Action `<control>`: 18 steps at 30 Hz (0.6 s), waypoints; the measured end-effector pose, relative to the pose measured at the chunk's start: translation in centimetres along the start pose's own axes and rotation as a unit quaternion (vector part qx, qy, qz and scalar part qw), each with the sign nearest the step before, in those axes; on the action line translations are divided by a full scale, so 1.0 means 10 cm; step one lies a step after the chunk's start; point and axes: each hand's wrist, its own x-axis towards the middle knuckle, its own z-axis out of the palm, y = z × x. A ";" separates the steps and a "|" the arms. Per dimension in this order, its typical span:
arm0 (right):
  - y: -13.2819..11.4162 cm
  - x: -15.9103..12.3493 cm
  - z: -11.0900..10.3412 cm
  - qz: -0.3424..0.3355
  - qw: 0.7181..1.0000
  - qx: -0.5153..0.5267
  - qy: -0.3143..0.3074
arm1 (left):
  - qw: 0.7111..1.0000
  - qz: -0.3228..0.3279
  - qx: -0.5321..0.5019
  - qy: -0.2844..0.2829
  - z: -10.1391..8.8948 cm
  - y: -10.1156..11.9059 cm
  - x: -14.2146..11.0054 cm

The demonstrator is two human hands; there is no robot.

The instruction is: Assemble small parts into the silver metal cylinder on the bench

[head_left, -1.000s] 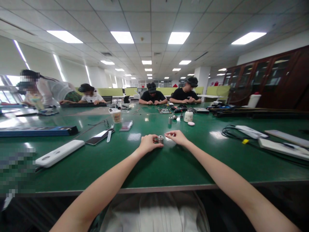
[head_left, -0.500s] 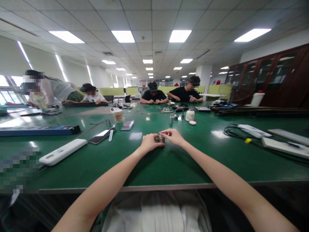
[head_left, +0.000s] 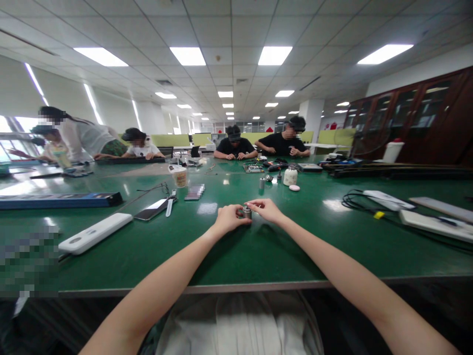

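A small silver metal cylinder with a narrower top stands upright on the green table in front of me. My left hand is curled around its left side, fingers behind and thumb in front. From the right, my right hand reaches over with its fingers drawn together at the cylinder's top. Whether those fingertips pinch a separate small part is too small to tell. Just beyond my hands stands another silver cylinder, near a small metal piece lying on its side.
A white patterned jar and a pink-white round lid are beyond my right hand. A paper cup, phone, watch and white power strip lie left. Cables and white strips are right. Several people sit or lean opposite.
My left hand still holds the cylinder in the same spot. The right fingertips have shifted very slightly at its top. At far left, a person's hand now shows stretched out.
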 end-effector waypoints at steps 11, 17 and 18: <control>0.00 0.00 0.02 -0.020 0.999 -0.013 0.032 | 1.000 -0.002 0.005 0.003 -0.02 0.04 -0.02; 0.10 0.04 -0.04 0.011 0.996 0.037 0.084 | 0.998 0.011 -0.046 0.031 -0.05 0.09 -0.01; 0.11 0.04 -0.04 0.013 0.996 0.033 0.083 | 0.998 0.017 -0.054 0.035 -0.05 0.09 0.00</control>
